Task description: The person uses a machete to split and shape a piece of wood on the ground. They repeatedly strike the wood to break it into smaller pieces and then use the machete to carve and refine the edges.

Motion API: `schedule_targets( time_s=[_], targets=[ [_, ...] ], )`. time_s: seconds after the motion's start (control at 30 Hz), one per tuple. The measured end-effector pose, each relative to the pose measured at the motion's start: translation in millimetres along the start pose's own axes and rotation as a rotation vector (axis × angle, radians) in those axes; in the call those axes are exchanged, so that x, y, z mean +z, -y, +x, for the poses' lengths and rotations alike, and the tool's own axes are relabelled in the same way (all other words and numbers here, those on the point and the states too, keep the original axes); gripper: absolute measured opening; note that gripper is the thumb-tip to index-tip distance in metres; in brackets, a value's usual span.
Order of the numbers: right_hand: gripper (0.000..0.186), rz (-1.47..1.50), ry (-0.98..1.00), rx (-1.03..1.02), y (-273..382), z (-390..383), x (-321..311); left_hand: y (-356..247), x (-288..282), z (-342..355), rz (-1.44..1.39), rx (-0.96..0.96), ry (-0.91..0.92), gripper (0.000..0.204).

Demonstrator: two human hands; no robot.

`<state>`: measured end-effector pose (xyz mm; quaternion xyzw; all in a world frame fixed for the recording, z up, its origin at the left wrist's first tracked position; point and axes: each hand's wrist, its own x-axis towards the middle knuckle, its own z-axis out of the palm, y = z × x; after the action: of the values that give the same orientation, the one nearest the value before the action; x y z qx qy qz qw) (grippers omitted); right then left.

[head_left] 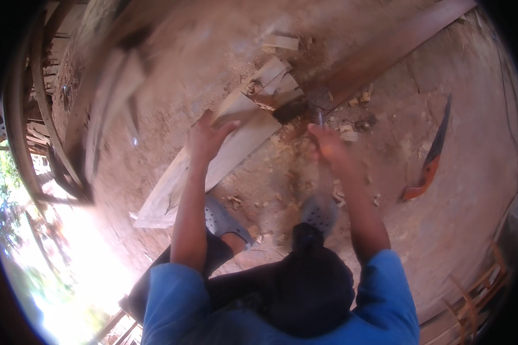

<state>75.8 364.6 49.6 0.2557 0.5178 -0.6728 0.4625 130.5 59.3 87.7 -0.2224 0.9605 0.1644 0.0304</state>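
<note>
A pale wooden board (pixel 236 144) lies slantwise on the dirt ground in front of me, its far end notched and split. My left hand (pixel 207 138) is at the board's left edge, thumb spread away from the fingers, gripping nothing. To the right of the board my right hand (pixel 328 144) is closed around a hand tool, smeared by motion. A pale blurred length shows below that fist and a small shiny part above it; the tool's exact kind cannot be made out. A dark blocky shape (pixel 290 111) sits beside the board's far end.
A long reddish-brown plank (pixel 385 52) stretches toward the far right. A handsaw (pixel 434 152) with an orange handle lies on the ground at right. Wood chips (pixel 351 135) and a small offcut (pixel 281 42) are scattered about. My grey clogs (pixel 227 221) flank the board's near side. Timbers (pixel 112 86) stand at left.
</note>
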Motion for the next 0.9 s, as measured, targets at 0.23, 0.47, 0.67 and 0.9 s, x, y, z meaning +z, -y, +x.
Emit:
schedule_targets(
  time_s=[0.23,0.47,0.67,0.9],
  targets=[
    [0.032,0.032,-0.067,-0.100,-8,12,-15,-2,-4,2,-0.015,-0.045,0.070,0.078],
    [0.033,0.061,-0.202,-0.176,29,-6,-11,1,-1,4,0.021,-0.076,0.091,0.084],
    [0.033,-0.022,-0.066,-0.011,1,5,-19,4,1,5,-0.014,-0.042,0.089,0.084],
    [0.031,0.018,-0.042,-0.045,14,-5,-12,2,0,5,0.054,-0.033,0.051,0.085]
  ],
)
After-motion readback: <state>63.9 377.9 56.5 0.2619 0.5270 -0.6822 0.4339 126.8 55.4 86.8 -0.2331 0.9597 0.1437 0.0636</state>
